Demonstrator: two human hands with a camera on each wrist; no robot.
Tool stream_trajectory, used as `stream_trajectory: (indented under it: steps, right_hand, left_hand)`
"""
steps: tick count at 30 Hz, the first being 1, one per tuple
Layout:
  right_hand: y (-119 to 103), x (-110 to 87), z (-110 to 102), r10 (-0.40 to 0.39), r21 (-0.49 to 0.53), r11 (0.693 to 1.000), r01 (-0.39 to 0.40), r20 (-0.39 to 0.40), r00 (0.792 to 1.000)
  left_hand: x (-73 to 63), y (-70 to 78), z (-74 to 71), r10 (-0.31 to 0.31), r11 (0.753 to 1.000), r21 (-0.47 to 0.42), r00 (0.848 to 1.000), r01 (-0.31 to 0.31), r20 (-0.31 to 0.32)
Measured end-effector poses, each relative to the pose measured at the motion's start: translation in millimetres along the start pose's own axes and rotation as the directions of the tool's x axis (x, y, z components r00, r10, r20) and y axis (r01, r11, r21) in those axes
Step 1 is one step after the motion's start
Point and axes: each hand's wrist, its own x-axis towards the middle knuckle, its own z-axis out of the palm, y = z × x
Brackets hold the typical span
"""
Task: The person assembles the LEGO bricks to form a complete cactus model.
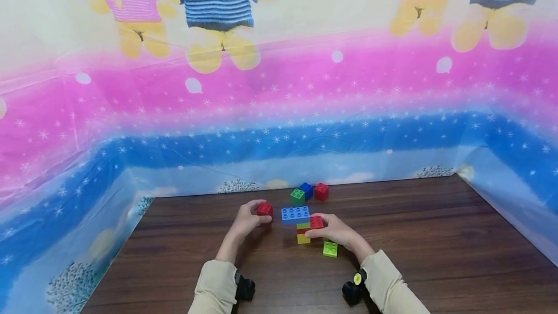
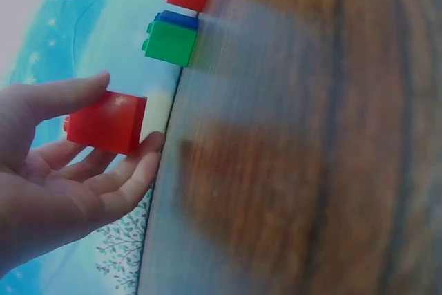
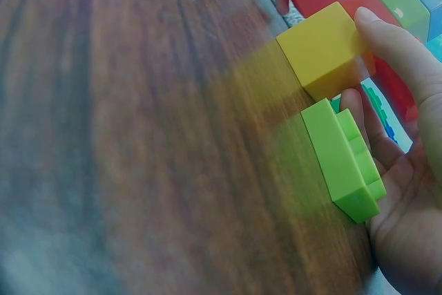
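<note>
My left hand (image 1: 246, 221) pinches a red brick (image 2: 107, 121) between thumb and fingers, left of a stack of bricks. In the head view, the stack has a yellow brick (image 1: 303, 239) at the bottom, then thin red and green layers. A long blue eight-stud brick (image 1: 295, 214) crosses its top and juts out left. My right hand (image 1: 336, 231) grips the stack from the right, its thumb near the yellow and red layers. Another red brick (image 1: 316, 222) sits at the stack's right side, partly covered by that hand.
A light green brick (image 1: 330, 249) lies on the brown wooden table (image 1: 270, 280) in front of the right hand. Behind the stack stand a green brick (image 1: 298, 197), a dark blue brick (image 1: 307, 190) and a red block (image 1: 321, 191). A patterned cloth (image 1: 279, 134) surrounds the table's back and sides.
</note>
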Motion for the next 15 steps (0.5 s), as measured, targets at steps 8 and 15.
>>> stream_trajectory:
  steps: [8, 15]
  right_hand:
    - [-4.3, -1.4, -1.4, -0.02, 0.019, 1.0, 0.02, 0.015, 1.0]
    - [-6.0, -3.2, -0.1, -0.023, 0.004, 1.0, 0.023, 0.005, 1.0]
  left_hand:
    - [-4.5, 8.3, -1.6, -0.007, 0.998, -0.067, 1.0, 0.007, 0.004]
    - [-9.2, 18.1, 2.8, 0.024, 0.995, -0.092, 1.0, -0.024, 0.003]
